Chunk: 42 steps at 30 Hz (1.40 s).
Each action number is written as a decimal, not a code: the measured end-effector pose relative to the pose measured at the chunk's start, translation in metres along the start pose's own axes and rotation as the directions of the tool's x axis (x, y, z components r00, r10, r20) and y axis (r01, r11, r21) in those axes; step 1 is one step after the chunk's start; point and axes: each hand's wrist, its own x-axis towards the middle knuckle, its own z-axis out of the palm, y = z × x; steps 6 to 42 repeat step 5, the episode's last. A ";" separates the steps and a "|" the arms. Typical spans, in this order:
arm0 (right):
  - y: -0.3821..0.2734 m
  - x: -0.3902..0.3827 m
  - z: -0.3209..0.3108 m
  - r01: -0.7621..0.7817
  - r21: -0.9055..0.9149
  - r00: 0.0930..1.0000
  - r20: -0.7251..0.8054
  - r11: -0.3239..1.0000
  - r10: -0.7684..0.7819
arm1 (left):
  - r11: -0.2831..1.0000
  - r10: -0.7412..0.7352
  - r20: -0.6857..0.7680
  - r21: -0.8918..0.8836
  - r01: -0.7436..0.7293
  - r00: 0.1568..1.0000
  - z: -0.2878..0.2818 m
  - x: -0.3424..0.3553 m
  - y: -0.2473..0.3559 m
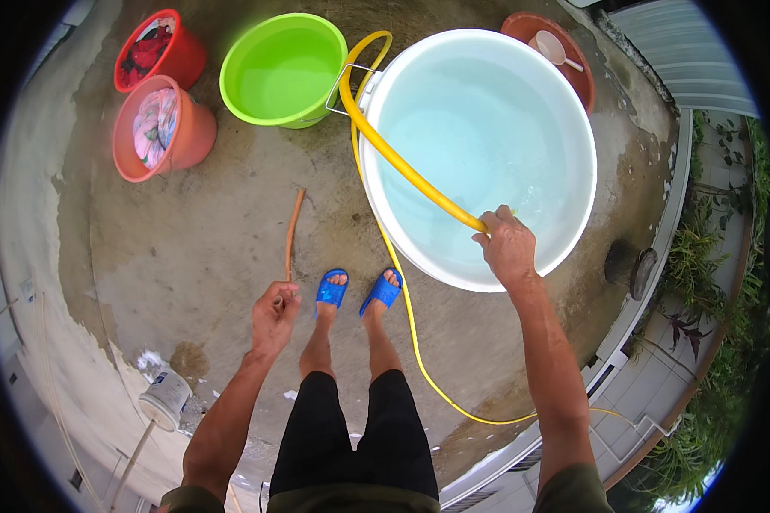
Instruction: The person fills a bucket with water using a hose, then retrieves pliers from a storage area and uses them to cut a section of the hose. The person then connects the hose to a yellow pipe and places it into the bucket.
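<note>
A yellow hose (415, 178) loops over the far left rim of a large white tub (370, 171) and slants across its water. My right hand (509, 245) is closed around the hose near its end, above the near right part of the tub. Small ripples and bubbles show in the water just beyond these fingers. My left hand (274, 318) is closed around a thin, slightly curved brown stick (293, 231), which points away from me over the concrete, left of my feet. The part of the stick inside the fist is mostly hidden.
Beyond the tub's left side stands a green bucket (241, 109) of water. Farther left, a salmon bucket (192, 141) and a red bucket (188, 64) hold cloth. A brown basin (580, 85) with a white dipper (549, 47) sits behind the tub. The hose trails past my blue slippers (332, 289).
</note>
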 end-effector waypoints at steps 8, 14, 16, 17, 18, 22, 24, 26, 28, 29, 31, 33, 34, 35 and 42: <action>-0.009 -0.030 0.057 -0.136 0.283 0.989 0.090 0.949 0.115 | 1.000 0.023 0.012 -0.011 -0.023 1.000 0.040 -0.008 0.049; -0.009 -0.030 0.057 -0.136 0.283 0.989 0.090 0.949 0.115 | 1.000 0.023 0.012 -0.011 -0.023 1.000 0.040 -0.008 0.049; -0.009 -0.030 0.057 -0.136 0.283 0.989 0.090 0.949 0.115 | 1.000 0.023 0.012 -0.011 -0.023 1.000 0.040 -0.008 0.049; -0.009 -0.030 0.057 -0.136 0.283 0.989 0.090 0.949 0.115 | 1.000 0.023 0.012 -0.011 -0.023 1.000 0.040 -0.008 0.049; -0.009 -0.030 0.057 -0.136 0.283 0.989 0.090 0.949 0.115 | 1.000 0.023 0.012 -0.011 -0.023 1.000 0.040 -0.008 0.049; -0.009 -0.030 0.057 -0.136 0.283 0.989 0.090 0.949 0.115 | 1.000 0.023 0.012 -0.011 -0.023 1.000 0.040 -0.008 0.049; -0.009 -0.030 0.057 -0.136 0.283 0.989 0.090 0.949 0.115 | 1.000 0.023 0.012 -0.011 -0.023 1.000 0.040 -0.008 0.049; -0.009 -0.030 0.057 -0.136 0.283 0.989 0.090 0.949 0.115 | 1.000 0.023 0.012 -0.011 -0.023 1.000 0.040 -0.008 0.049; -0.009 -0.030 0.057 -0.136 0.283 0.989 0.090 0.949 0.115 | 1.000 0.023 0.012 -0.011 -0.023 1.000 0.040 -0.008 0.049; -0.009 -0.030 0.057 -0.136 0.283 0.989 0.090 0.949 0.115 | 1.000 0.023 0.012 -0.011 -0.023 1.000 0.040 -0.008 0.049; -0.009 -0.030 0.057 -0.136 0.283 0.989 0.090 0.949 0.115 | 1.000 0.023 0.012 -0.011 -0.023 1.000 0.040 -0.008 0.049; -0.009 -0.030 0.057 -0.136 0.283 0.989 0.090 0.949 0.115 | 1.000 0.023 0.012 -0.011 -0.023 1.000 0.040 -0.008 0.049; -0.009 -0.030 0.057 -0.136 0.283 0.989 0.090 0.949 0.115 | 1.000 0.023 0.012 -0.011 -0.023 1.000 0.040 -0.008 0.049; -0.009 -0.030 0.057 -0.136 0.283 0.989 0.090 0.949 0.115 | 1.000 0.023 0.012 -0.011 -0.023 1.000 0.040 -0.008 0.049; -0.009 -0.030 0.057 -0.136 0.283 0.989 0.090 0.949 0.115 | 1.000 0.023 0.012 -0.011 -0.023 1.000 0.040 -0.008 0.049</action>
